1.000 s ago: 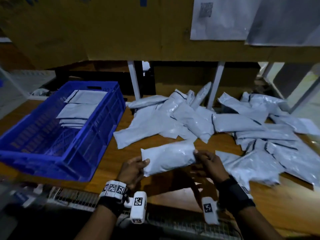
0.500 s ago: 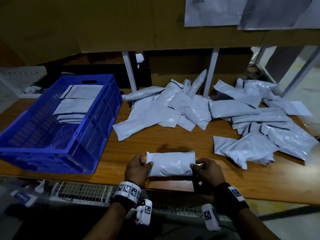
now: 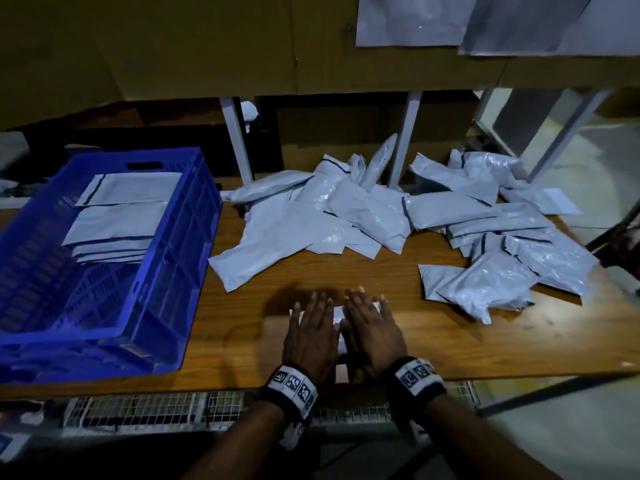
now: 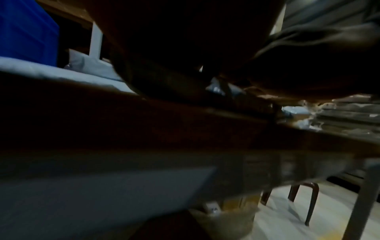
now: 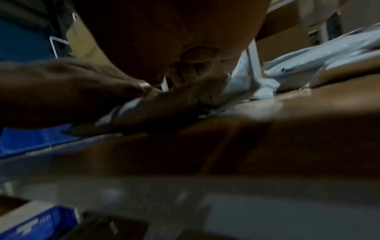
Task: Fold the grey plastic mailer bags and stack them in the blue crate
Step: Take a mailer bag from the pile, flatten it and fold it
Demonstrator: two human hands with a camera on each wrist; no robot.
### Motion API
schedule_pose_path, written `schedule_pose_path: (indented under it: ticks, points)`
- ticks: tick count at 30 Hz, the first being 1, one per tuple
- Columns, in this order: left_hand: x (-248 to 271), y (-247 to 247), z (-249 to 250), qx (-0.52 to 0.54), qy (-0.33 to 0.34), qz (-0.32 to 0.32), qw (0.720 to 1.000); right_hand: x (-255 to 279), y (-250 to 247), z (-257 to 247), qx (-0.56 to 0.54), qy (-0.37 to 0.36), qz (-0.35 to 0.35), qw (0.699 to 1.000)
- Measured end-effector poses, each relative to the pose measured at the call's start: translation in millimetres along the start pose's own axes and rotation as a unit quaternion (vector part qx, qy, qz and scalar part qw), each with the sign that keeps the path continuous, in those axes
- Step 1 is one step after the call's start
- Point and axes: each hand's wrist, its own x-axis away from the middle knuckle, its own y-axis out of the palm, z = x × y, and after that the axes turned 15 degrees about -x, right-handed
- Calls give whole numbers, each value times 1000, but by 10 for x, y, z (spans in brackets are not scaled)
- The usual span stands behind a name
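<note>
One grey mailer bag (image 3: 338, 318) lies flat near the table's front edge, mostly covered by my two hands. My left hand (image 3: 311, 329) and right hand (image 3: 372, 329) press down on it side by side, palms down, fingers straight. The blue crate (image 3: 114, 334) stands at the left with a stack of folded grey bags (image 3: 114, 223) inside. A loose heap of grey mailer bags (image 3: 346, 216) spreads across the back and right of the table. The right wrist view shows both hands flat on the bag (image 5: 127, 105); the left wrist view is dark and blurred.
The wooden table (image 3: 381, 278) has bare surface between my hands and the heap. White shelf legs (image 3: 403, 140) rise behind the bags under a cardboard-covered shelf. A wire rack (image 3: 156, 408) runs below the table's front edge.
Both hands held the bag by its ends and brought it down to the table's front edge. Now they lie flat on top of it, pressing it down.
</note>
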Motion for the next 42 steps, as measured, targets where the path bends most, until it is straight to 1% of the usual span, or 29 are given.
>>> schedule_pose_path:
  ticks: [2,5,8,13,19,25,28,36,39,42]
  points:
    - [-1,32,-10,-28,20,-12,999,6,93,15,0,5,-18,1000]
    - [-26,76,2,-56,28,-30,998,26,155,54,-12,20,-17,1000]
    - [-47,126,6,-58,31,-40,997,30,199,70,6,16,-13,1000]
    - [-59,165,1,-67,42,-37,996,25,212,84,16,9,-8,1000]
    - [-87,269,16,-18,5,2,1000,25,162,6,12,21,-23,999]
    - [-111,269,32,-12,11,4,1000,11,155,-2,10,30,-25,999]
    - [-122,317,42,-5,4,24,1000,-2,163,-9,10,35,-33,999]
    - [-156,380,25,8,1,4,1000,9,156,2,2,22,-25,999]
    - [-141,330,2,18,-5,14,1000,3,135,3,-12,22,-30,999]
    - [-96,221,-27,20,11,5,1000,25,103,-5,-29,20,-33,999]
